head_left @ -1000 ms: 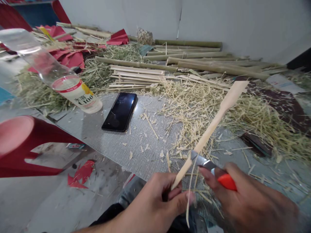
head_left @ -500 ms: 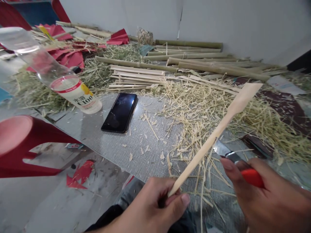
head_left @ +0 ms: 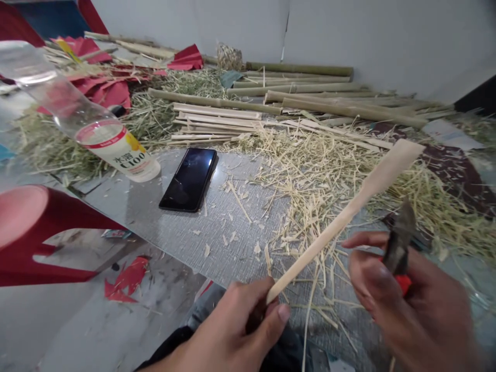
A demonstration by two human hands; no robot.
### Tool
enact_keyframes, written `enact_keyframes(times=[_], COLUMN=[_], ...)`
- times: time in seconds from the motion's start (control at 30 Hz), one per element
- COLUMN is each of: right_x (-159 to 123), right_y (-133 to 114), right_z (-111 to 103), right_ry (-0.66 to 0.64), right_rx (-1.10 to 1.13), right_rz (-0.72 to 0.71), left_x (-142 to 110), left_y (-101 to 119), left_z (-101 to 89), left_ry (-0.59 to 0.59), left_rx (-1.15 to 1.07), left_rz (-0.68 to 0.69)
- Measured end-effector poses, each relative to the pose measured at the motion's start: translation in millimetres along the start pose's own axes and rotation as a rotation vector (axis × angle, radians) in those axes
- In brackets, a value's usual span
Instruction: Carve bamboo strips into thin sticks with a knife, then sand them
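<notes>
The left hand [head_left: 248, 320] was closed on the narrow end of a pale wooden piece [head_left: 318, 243], its thumb and bent fingers pinching the tip. The piece slanted up and away to the right, its broad, flat end above the shavings [head_left: 321, 175].

The right hand [head_left: 418, 294] gripped a knife [head_left: 403, 237] with the blade pointing up. Its thumb and curled fingers were bent around the handle — mostly hidden, with only a bit of red showing — while one finger reached out toward the wooden piece. The blade stood apart from the wood and looked blurred; how tightly the fingers pressed could not be told.

Loose shavings and thin strips lay under and around the wooden piece on the grey table [head_left: 182, 232], crowding the surface between the two hands and the bamboo poles [head_left: 318, 88] along the wall. Split strips [head_left: 217, 116] lay in front of the poles, left of the thickest shavings. A black phone [head_left: 188, 179] lay on the more open part of the table, with a clear bottle [head_left: 112, 139] just beside it on the left. Red paper [head_left: 108, 93] was spread behind the bottle, and a red stool [head_left: 58, 227] stood beside the table's left edge.
</notes>
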State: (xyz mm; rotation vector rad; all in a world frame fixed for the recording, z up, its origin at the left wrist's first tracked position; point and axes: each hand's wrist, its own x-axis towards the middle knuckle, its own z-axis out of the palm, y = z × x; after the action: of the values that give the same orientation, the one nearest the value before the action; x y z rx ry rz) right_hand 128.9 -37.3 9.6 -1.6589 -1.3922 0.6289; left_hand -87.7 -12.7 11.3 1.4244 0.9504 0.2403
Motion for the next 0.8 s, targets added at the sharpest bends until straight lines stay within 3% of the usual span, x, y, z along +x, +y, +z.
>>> enact_keyframes(times=[0.1,0.2,0.37,0.47,0.57,0.8], right_x=[5,8,6,3,1,-5], right_y=[-22,-28,-27,-32,-37,-33], right_z=[16,18,16,20,23,14], right_ry=[0.075,0.182,0.071,0.015,-0.045,-0.16], right_rx=[0.139,0.101,0.037,0.038,0.066,0.296], right_rz=[0.092,0.157,0.106,0.137,0.202,0.388], left_x=[4,3,-1,3,13,21], left_y=[3,7,14,14,11,8], left_z=[-2.2,-5.3,-13.9,-11.2,0.3,14.4], left_ry=[-0.042,-0.061,-0.133,-0.148,-0.088,0.025], left_rx=[0.091,0.162,0.172,-0.065,-0.354,-0.517], left_rz=[0.003,-0.023,-0.072,-0.03,0.0,0.023])
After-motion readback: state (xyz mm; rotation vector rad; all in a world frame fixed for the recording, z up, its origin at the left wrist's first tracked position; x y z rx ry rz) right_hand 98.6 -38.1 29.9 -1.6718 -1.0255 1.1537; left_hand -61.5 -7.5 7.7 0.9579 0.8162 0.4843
